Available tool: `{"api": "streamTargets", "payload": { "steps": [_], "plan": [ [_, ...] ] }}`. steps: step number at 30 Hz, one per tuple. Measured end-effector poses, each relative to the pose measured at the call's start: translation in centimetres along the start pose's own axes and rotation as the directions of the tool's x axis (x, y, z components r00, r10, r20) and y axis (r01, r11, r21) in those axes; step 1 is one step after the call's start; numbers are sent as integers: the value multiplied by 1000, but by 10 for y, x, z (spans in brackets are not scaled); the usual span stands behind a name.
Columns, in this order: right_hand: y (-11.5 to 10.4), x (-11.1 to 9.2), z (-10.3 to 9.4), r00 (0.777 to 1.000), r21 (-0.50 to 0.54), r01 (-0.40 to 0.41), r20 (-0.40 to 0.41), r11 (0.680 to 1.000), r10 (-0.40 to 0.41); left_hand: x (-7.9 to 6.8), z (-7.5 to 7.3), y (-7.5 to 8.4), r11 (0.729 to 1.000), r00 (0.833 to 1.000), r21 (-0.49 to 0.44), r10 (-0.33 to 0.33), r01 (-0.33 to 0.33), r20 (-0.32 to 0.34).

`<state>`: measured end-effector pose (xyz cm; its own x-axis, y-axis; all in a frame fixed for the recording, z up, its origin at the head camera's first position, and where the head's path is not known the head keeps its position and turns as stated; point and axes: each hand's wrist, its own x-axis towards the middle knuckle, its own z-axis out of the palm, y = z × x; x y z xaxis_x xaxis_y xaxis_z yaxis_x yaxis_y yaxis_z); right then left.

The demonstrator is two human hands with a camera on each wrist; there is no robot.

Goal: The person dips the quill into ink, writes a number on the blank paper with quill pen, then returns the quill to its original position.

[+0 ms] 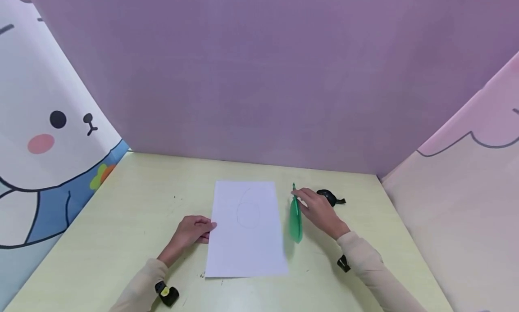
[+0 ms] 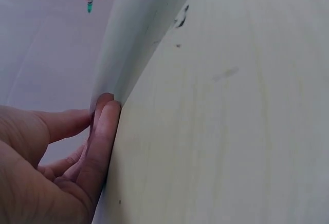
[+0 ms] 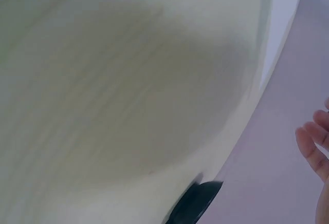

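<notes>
A white sheet of paper (image 1: 247,253) lies on the table with a faint loop-like outline drawn on its upper part. My left hand (image 1: 193,230) pinches its left edge, thumb on top and fingers underneath. In the left wrist view the left hand's fingers (image 2: 100,147) lie behind the lifted edge. To the right of the paper, my right hand (image 1: 320,210) grips a green pen (image 1: 296,222) near its upper end, and its flat, translucent, leaf-like part hangs below. The pen's narrow tip (image 2: 90,5) shows in the left wrist view. Only some right-hand fingers (image 3: 311,147) appear in the right wrist view.
Behind the right hand lies a rounded black object (image 1: 327,196) with a short tab, its kind unclear. The pale table (image 1: 162,181) has a few dark marks. A purple panel (image 1: 259,78) stands along its far edge, with printed panels at both sides.
</notes>
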<state>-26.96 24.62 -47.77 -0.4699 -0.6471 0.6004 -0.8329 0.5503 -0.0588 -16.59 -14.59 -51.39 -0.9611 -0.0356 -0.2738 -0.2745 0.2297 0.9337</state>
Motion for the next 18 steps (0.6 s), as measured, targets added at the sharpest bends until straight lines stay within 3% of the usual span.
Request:
{"api": "streamTargets", "payload": {
  "steps": [10,18],
  "plan": [
    [11,-18,-6,999,-54,-20,31,998,22,-1,2,0,1000,1000,-4,-9,9,21],
    [14,-20,-10,996,-27,-70,46,997,72,1,-3,2,1000,999,-1,-10,10,49]
  ]
}}
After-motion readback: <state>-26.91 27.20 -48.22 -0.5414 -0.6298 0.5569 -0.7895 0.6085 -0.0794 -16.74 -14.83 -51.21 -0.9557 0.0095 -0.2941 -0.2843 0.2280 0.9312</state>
